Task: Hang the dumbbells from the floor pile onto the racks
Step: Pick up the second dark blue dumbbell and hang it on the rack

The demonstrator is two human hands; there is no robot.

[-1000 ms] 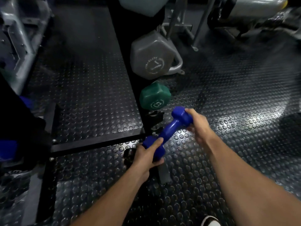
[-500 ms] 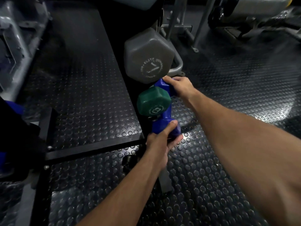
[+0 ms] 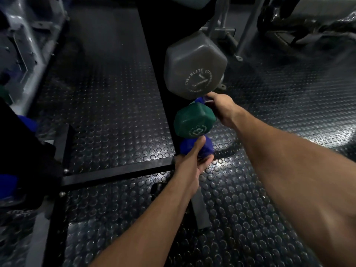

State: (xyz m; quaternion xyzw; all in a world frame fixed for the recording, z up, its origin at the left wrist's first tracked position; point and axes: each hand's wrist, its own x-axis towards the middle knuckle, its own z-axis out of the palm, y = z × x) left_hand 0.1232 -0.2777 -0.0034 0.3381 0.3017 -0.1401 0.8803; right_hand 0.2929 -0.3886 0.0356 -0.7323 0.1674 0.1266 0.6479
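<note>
Left hand (image 3: 189,162) grips the near head of the blue dumbbell (image 3: 202,147), thumb laid up along the head's left face, fingers curled under and around its lower right side. Right hand (image 3: 224,108) holds the far head of the same dumbbell, fingers wrapped over it; only a small patch of blue shows just left of those fingers, the rest is hidden. Handle between the two hands is not visible, covered by the green dumbbell (image 3: 194,120).

Head view, one camera only. Green dumbbell sits between the two hands, its hexagonal end facing the camera, a "3" printed on it, touching or just above the left thumb tip. Grey dumbbell (image 3: 194,66) hangs just beyond the right hand, bigger hex head, white round logo on its face, lower edge right at the right fingertips. Both sit against a dark upright rack post (image 3: 154,54) that runs away from the hands; whether the blue dumbbell rests on a rack peg cannot be told.

Studded rubber floor (image 3: 250,209) under both forearms. Black bar (image 3: 115,175) on the floor runs leftward from the left wrist. Grey metal frame legs (image 3: 223,20) stand beyond the right hand. Blue shapes at far left, blurred, cannot identify.
</note>
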